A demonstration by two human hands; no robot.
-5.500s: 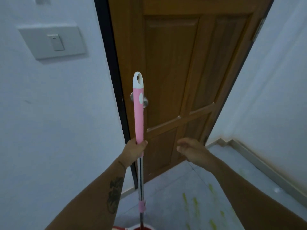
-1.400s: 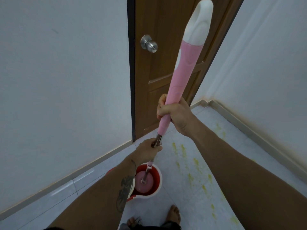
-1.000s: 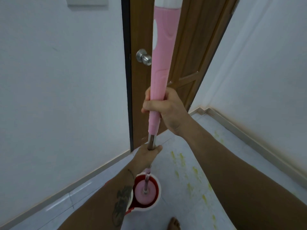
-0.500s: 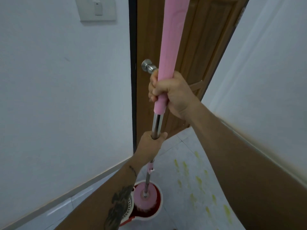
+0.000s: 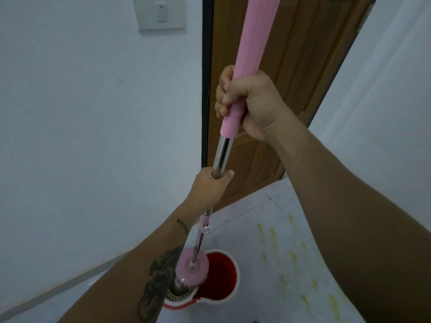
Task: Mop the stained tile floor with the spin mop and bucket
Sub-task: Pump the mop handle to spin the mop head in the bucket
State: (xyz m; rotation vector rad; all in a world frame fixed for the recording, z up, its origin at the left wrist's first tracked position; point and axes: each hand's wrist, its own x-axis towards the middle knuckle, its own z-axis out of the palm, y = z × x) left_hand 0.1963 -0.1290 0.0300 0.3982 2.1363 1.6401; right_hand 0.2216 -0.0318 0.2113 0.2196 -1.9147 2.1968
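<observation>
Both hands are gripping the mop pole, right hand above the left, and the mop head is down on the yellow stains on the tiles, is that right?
Not quite. The head view shows the mop head over the red bucket, not on the yellow stains. The right hand does grip the mop pole above the left hand.

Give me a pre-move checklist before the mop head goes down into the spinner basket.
1. Upper grip: right hand wraps the pink handle at its lower end. Ok.
2. Lower grip: left hand holds the steel pole. Ok.
3. Mop head over the spinner basket: it hangs above it, near the bucket's left end; exact centring cannot tell.
4. Head clear of the red water well: ok.
5. Basket free of debris: mostly hidden by head and forearm. Cannot tell.
6. Yellow stains on the tile floor still unmopped: not ok.
</observation>
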